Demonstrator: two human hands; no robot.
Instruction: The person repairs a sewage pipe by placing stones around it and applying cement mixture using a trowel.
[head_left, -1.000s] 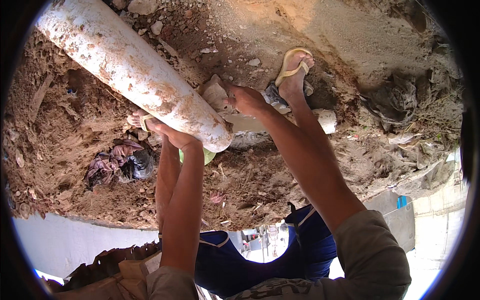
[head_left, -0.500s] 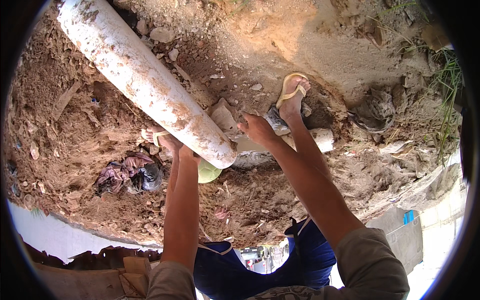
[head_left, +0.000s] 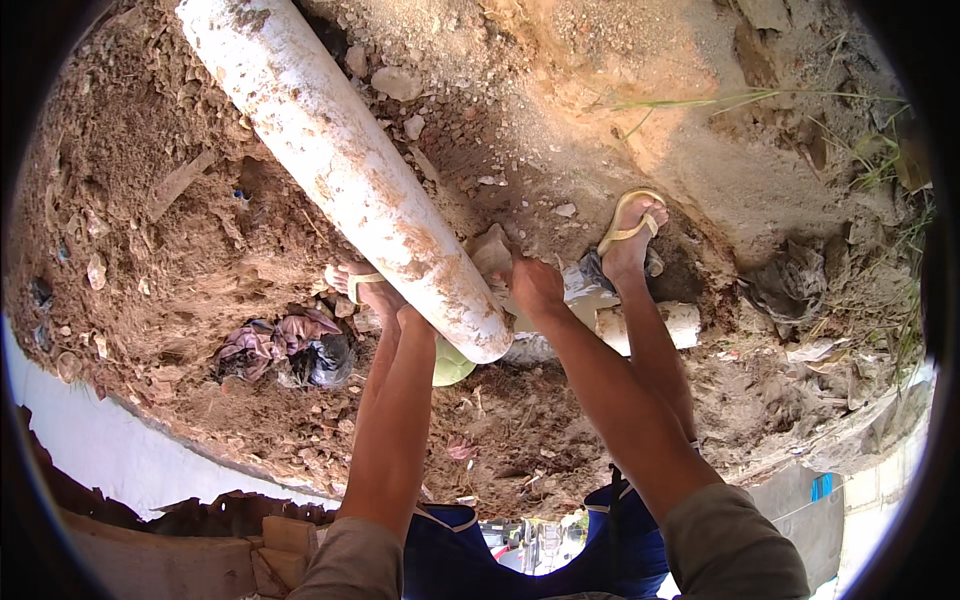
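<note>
A: What lies nearest?
B: Dark blue cloth shorts (head_left: 630, 555), with bare forearms reaching out past them. Beyond, on the left, a crumpled pinkish-brown cloth (head_left: 275, 345) lies on loose brown soil (head_left: 505, 425).
A: And in the middle?
B: A pale green rounded object (head_left: 453, 366), partly under the near end of a long white mud-smeared round pipe (head_left: 350, 185). That pipe slants from the centre to the far left.
A: The left hand (head_left: 412, 318)?
B: At the pipe's left side, close to its near end. Its fingers are hidden, so I can't tell how open it is or whether it grips.
A: The right hand (head_left: 537, 285)?
B: Just right of the pipe, fingers partly bent, at the edge of a pale angular stone (head_left: 490, 252). I can't tell whether it has hold of it.
A: Farther off?
B: A foot in a yellow thong sandal (head_left: 612, 240) on the right, then thin green grass blades (head_left: 750, 97) at the far right.
</note>
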